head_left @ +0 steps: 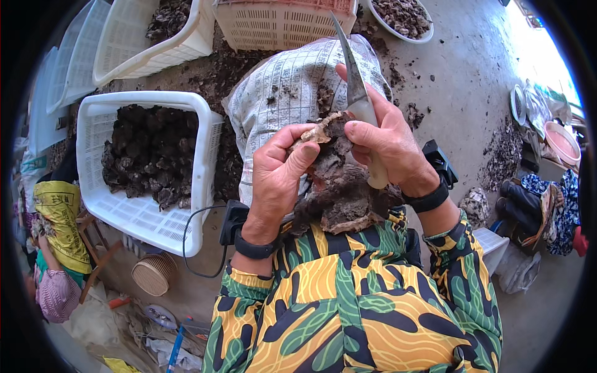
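Note:
My left hand (278,171) grips a rough, dark, muddy oyster clump (339,186), thumb pressed on its pale upper edge. My right hand (387,146) holds a knife (352,78) by its pale handle; the curved grey blade points up and away, its base against the top of the clump. Both wrists wear black bands, and my sleeves are yellow, green and black patterned. The clump rests over my lap, above a grey checked sack (292,93).
A white plastic crate (140,217) at left holds several dark shells. More white crates (155,53) and a beige basket (280,25) stand behind. A bowl of shells (403,17) sits top right. Shell debris litters the concrete floor (472,68). A person sits at right (547,205).

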The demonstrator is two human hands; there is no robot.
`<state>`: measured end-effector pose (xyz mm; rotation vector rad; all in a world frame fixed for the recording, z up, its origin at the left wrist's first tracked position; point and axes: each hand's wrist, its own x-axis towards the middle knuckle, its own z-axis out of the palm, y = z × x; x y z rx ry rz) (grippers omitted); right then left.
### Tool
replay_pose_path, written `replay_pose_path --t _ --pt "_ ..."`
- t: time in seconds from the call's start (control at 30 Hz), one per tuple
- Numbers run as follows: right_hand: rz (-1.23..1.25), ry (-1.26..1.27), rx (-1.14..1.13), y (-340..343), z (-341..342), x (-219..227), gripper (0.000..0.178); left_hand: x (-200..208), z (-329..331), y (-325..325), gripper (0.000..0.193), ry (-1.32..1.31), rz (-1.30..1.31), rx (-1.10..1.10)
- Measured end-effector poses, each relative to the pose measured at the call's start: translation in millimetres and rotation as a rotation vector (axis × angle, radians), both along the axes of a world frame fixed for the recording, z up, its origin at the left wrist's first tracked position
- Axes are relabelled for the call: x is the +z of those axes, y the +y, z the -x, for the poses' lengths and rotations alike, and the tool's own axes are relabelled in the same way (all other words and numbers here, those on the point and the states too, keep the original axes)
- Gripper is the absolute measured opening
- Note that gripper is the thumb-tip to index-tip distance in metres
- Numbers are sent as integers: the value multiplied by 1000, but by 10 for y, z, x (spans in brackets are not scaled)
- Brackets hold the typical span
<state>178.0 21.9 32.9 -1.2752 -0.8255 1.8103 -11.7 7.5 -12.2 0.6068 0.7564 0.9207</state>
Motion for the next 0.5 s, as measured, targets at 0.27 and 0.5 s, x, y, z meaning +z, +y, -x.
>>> replay_pose_path --t 0.27,0.5 --pt "-241 -402 79 89 59 -15 77 -12 -65 78 28 492 -283 -73" --pt "-74 -256 70 97 16 17 76 105 -90 73 27 898 -708 1"
